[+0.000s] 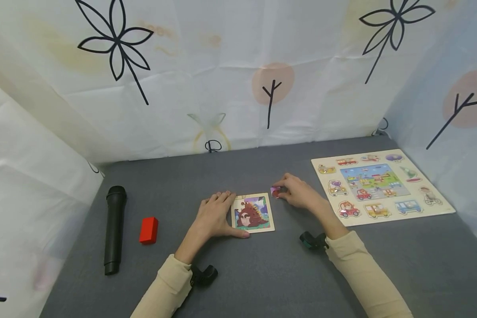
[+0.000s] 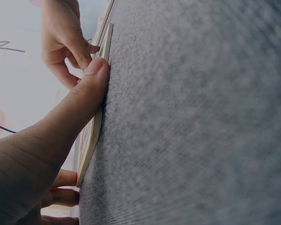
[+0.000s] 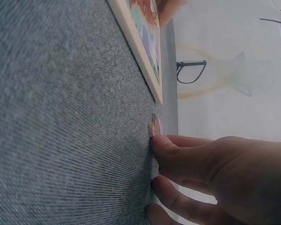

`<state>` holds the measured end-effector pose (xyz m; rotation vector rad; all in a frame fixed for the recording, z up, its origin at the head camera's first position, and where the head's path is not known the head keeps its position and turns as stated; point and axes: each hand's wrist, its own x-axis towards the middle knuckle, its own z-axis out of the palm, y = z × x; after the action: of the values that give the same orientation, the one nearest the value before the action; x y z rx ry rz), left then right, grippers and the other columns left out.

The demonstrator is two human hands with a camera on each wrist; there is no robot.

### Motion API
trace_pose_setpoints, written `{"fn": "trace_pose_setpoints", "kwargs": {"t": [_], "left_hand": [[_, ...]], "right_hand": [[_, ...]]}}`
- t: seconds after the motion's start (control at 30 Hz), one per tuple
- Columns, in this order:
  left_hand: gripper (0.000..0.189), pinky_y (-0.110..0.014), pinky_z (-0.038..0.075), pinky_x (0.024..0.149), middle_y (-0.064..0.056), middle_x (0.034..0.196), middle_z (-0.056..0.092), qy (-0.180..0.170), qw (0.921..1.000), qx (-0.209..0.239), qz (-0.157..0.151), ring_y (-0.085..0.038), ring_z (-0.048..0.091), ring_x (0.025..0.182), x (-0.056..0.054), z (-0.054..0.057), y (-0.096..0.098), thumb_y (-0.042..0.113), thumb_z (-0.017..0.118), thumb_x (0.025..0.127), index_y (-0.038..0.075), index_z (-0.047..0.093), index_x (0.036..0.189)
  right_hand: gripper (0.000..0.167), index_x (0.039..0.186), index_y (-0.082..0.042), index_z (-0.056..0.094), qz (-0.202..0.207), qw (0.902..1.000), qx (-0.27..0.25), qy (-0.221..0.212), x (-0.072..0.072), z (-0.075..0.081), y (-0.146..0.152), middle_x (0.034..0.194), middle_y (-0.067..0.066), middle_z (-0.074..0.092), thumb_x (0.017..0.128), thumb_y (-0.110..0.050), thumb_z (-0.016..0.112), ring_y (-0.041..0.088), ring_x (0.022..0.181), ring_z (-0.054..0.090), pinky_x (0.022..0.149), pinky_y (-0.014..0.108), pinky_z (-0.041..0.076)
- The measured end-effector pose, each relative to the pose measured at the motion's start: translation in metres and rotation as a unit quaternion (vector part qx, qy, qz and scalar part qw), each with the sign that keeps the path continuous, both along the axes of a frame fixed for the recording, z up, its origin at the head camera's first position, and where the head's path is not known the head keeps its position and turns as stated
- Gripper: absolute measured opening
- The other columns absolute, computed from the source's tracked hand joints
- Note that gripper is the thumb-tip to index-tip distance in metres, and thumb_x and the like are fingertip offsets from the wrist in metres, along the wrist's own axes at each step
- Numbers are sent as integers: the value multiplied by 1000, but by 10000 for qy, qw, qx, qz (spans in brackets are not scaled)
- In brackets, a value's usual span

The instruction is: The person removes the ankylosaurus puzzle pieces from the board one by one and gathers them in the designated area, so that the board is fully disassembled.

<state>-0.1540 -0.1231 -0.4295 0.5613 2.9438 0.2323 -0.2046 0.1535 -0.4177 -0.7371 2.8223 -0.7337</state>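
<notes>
A small square wooden jigsaw puzzle (image 1: 252, 213) with a red-brown spiky animal picture lies flat on the grey table. Along its left side my left hand (image 1: 213, 217) rests, thumb stretched against the near edge, the other fingers by the upper left corner. My right hand (image 1: 299, 192) is just right of the puzzle and pinches a small purple and red puzzle piece (image 1: 276, 192) between thumb and finger. In the right wrist view that piece (image 3: 155, 127) sits close to the table, a short way from the puzzle frame's corner (image 3: 157, 96).
A larger wooden vehicle puzzle board (image 1: 433, 201) lies to the right, near my right forearm. On the left are a red block (image 1: 149, 230) and a black microphone (image 1: 115, 230). White printed cloth walls (image 1: 230, 84) border the table at the back and sides.
</notes>
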Motion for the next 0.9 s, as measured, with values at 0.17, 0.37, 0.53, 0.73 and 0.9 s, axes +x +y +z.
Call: {"fn": "trace_pose_setpoints", "kwargs": {"t": [0.17, 0.37, 0.53, 0.73, 0.9], "left_hand": [[124, -61, 40, 110, -11, 160, 45, 6, 10000, -8, -2, -36, 44, 146, 0, 0, 0, 83, 79, 60, 15, 41, 157], [125, -61, 40, 110, -11, 160, 45, -14, 10000, -11, 21, -36, 44, 145, 0, -1, 0, 84, 78, 60, 15, 41, 157], [125, -61, 40, 110, -11, 160, 45, -2, 10000, -40, 12, -36, 44, 146, -1, -3, 0, 84, 78, 60, 15, 40, 157], [126, -61, 40, 110, -11, 160, 45, 3, 10000, -46, 5, -36, 44, 146, -1, -4, 0, 85, 78, 60, 15, 40, 158], [126, -62, 39, 110, -11, 160, 44, -9, 10000, -61, 18, -36, 44, 146, -2, -3, 0, 85, 77, 60, 15, 39, 158]], "right_hand": [[32, 128, -1, 71, -49, 10000, -3, 24, 1, 0, 1, 105, 17, 62, 96, -8, 70, 17, 77, 50, 68, 31, 43], [36, 130, -3, 69, -90, 9999, -7, 104, 4, 5, -2, 110, 17, 63, 96, -15, 71, 19, 80, 51, 70, 34, 43], [40, 133, -3, 68, -47, 9999, -32, 106, 6, 13, -9, 111, 18, 63, 95, -16, 73, 18, 81, 50, 70, 33, 42], [40, 132, -2, 68, 200, 9996, -147, 109, 9, 17, -19, 111, 19, 62, 95, -18, 72, 19, 82, 51, 73, 35, 44], [39, 130, -2, 68, 332, 9992, -219, 20, 9, 17, -29, 110, 18, 62, 95, -18, 72, 16, 78, 50, 69, 31, 43]]}}
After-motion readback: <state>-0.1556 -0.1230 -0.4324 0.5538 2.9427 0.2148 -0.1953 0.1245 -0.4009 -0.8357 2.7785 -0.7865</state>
